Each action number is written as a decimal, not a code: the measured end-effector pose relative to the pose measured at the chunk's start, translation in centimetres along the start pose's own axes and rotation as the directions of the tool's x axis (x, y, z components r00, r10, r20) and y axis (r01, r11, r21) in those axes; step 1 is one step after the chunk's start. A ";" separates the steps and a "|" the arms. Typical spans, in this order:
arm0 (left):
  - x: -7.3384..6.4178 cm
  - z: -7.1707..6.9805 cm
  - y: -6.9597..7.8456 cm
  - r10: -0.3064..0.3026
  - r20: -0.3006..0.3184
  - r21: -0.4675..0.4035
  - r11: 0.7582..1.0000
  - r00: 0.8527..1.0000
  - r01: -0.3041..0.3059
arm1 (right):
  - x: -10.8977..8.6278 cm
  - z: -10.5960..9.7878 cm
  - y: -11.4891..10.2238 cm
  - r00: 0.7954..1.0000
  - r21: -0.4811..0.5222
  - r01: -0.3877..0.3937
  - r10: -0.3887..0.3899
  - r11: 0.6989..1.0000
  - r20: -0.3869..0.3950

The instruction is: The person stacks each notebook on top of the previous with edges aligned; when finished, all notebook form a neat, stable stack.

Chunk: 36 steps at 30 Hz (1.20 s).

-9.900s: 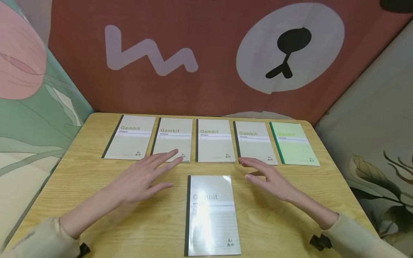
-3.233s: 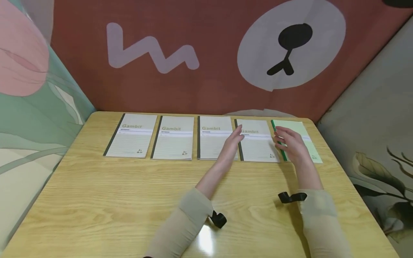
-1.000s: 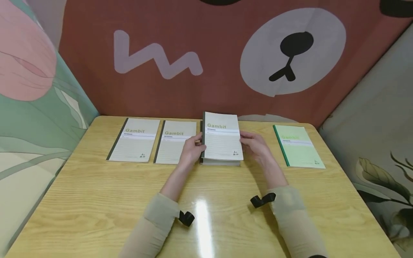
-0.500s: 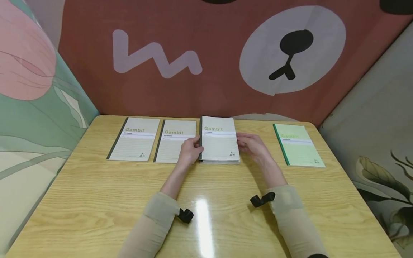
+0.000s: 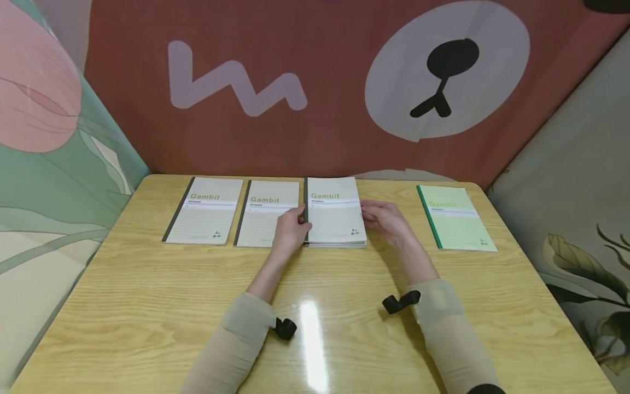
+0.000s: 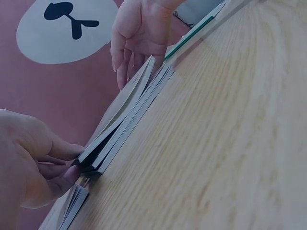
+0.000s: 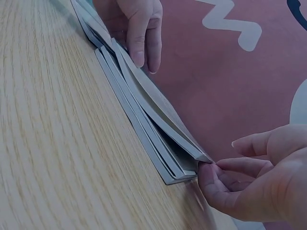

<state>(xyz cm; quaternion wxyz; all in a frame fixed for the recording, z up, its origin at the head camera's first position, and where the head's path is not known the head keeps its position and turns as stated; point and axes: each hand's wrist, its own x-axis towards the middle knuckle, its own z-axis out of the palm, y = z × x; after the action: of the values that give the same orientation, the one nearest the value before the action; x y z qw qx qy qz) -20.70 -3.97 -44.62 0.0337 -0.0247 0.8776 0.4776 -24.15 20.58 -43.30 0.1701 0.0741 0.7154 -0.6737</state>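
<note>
A white Gambit notebook [image 5: 334,216] with a dark spine lies over another one in the back row's middle, edges nearly lined up. My left hand [image 5: 289,232] pinches its spine side, thumb on the cover. At the opposite edge my right hand [image 5: 389,223] pinches the side between thumb and fingers. From the right wrist view, the notebook's near corner [image 7: 204,158] is at the right fingertips, raised off the notebooks [image 7: 139,120] beneath. In the left wrist view a gap also shows under the top notebook [image 6: 117,115] along its near edge.
To the left lie two more white notebooks, the far one [image 5: 204,210] and one [image 5: 261,219] partly behind my left hand. A green notebook [image 5: 456,219] lies at the right end. The wooden table [image 5: 197,306] meets a red patterned wall [image 5: 334,137] behind.
The fourth notebook left its place in the row and came over the third. In the last second it was lowered and shifted slightly left. Earlier, a notebook lay in front; that spot is bare now.
</note>
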 end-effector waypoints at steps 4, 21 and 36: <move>0.0 0.0 0.1 -0.011 -0.005 -0.007 1.000 1.000 0.011 | 0.0 0.1 -0.1 1.000 -0.024 -0.005 0.005 1.000 -0.009; -0.1 0.0 0.2 0.010 -0.006 0.022 1.000 1.000 -0.010 | -0.5 0.1 -0.5 1.000 -0.091 -0.016 0.015 0.996 -0.017; 0.0 0.1 0.0 0.021 0.004 0.031 0.999 1.000 -0.021 | -1.0 0.0 -0.6 0.999 -0.166 -0.012 0.007 0.986 -0.031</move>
<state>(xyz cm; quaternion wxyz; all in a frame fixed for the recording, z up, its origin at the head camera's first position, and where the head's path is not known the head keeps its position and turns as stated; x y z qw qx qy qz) -20.65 -3.90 -44.66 0.0306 -0.0139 0.8851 0.4643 -23.47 20.65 -42.38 0.1681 0.0732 0.7713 -0.6095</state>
